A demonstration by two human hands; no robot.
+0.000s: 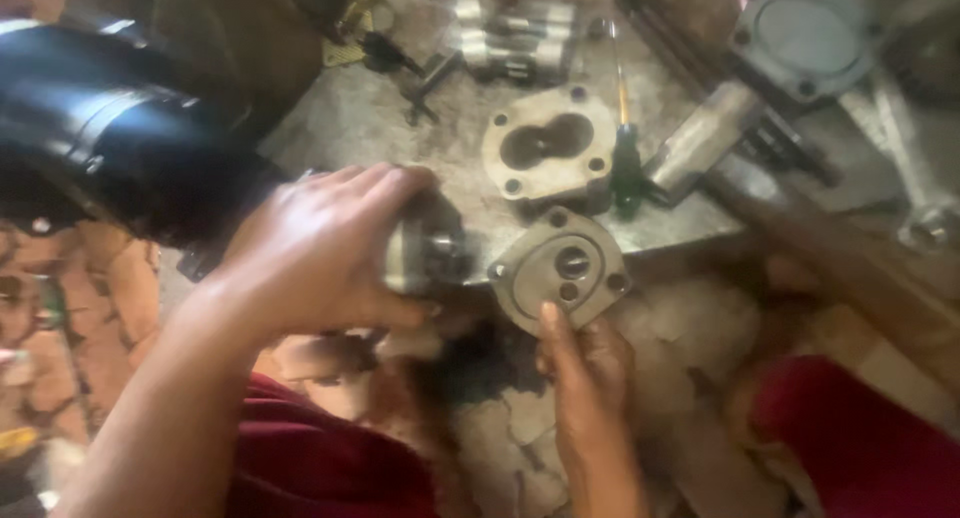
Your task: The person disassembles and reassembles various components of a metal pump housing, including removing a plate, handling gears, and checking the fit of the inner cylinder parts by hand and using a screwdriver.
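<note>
Meanwhile, the left hand [320,253] gripped a metal pump body [430,248] steady; at three o'clock, right hand [590,378] pinched its cover plate [558,270].

Grey metal cover plate [560,268], green-handled screwdriver [626,163]

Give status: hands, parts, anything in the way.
Left hand grips pump body. Right hand holds cover plate by its lower edge. Second housing and screwdriver lie just behind.
</note>
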